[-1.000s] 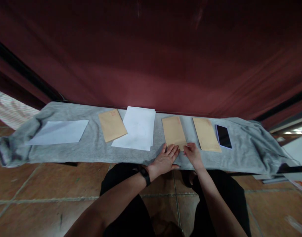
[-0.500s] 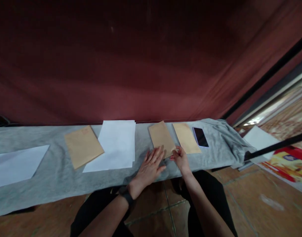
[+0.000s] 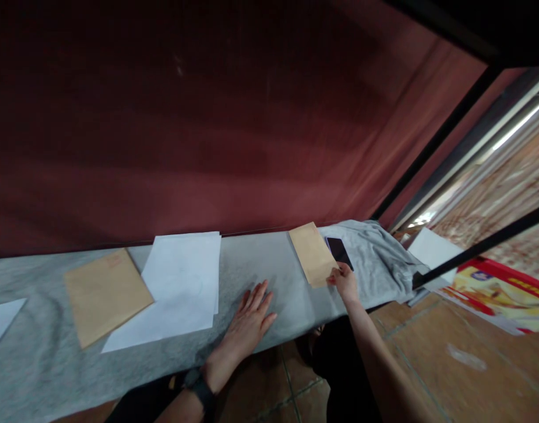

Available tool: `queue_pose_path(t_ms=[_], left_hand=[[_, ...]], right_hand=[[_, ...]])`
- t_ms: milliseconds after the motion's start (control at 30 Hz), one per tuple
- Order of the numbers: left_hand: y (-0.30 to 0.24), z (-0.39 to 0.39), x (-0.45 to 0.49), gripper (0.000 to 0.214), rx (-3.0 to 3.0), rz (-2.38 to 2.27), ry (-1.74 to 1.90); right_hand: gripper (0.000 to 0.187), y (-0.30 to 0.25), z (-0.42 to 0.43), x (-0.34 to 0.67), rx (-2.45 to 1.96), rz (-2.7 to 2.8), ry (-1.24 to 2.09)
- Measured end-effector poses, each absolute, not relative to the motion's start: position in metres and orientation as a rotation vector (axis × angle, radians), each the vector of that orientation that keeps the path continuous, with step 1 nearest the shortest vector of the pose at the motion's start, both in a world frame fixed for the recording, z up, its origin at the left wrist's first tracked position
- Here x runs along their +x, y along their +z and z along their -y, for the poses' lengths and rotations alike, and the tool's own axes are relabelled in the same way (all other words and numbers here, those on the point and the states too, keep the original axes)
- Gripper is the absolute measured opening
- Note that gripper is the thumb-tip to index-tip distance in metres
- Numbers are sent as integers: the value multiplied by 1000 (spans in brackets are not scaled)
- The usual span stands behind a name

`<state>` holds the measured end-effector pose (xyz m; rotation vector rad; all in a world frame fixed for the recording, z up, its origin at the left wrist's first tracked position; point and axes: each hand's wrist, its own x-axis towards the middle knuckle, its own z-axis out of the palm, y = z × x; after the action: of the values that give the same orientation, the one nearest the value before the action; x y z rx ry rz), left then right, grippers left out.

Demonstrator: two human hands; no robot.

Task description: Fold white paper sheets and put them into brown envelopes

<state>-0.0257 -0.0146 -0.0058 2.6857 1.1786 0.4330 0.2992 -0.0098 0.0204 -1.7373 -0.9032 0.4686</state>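
My left hand (image 3: pixel 250 317) lies open on the grey cloth (image 3: pixel 269 261), its fingers spread and nothing in it. My right hand (image 3: pixel 344 282) pinches the lower right corner of a brown paper envelope (image 3: pixel 312 252). A second envelope seems to lie beneath that one, mostly hidden, with only a sliver of edge showing. Just right of them a dark-screened phone (image 3: pixel 338 251) lies partly behind my right hand. To the left, a larger-looking brown envelope (image 3: pixel 108 294) overlaps white paper sheets (image 3: pixel 181 282).
Another white sheet (image 3: pixel 0 320) sits at the far left edge. A dark red fabric wall (image 3: pixel 234 147) rises behind the cloth-covered surface. Black metal bars (image 3: pixel 485 247) cross the right side, near a red and yellow printed box (image 3: pixel 507 296) on the tiled floor.
My right hand has carried the envelope right, onto the one beside the phone. My left hand has come off the envelope and now rests on the cloth. The view has shifted right.
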Motion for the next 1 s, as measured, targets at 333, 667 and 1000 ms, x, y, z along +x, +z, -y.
queue_pose_path(t_ms=[333,667,1000], left_hand=[[-11,6,-37,48,2650,-1214,418],[0,0,-57,48,2659,-1610,466],[28,8,-92,56,2268,-2390,-34]], right_hand=[[29,13,16,302,-2214,1015,219],[31,19,24,290,-2492,1146,78],[32,10,30,273,-2318,1426,-165]])
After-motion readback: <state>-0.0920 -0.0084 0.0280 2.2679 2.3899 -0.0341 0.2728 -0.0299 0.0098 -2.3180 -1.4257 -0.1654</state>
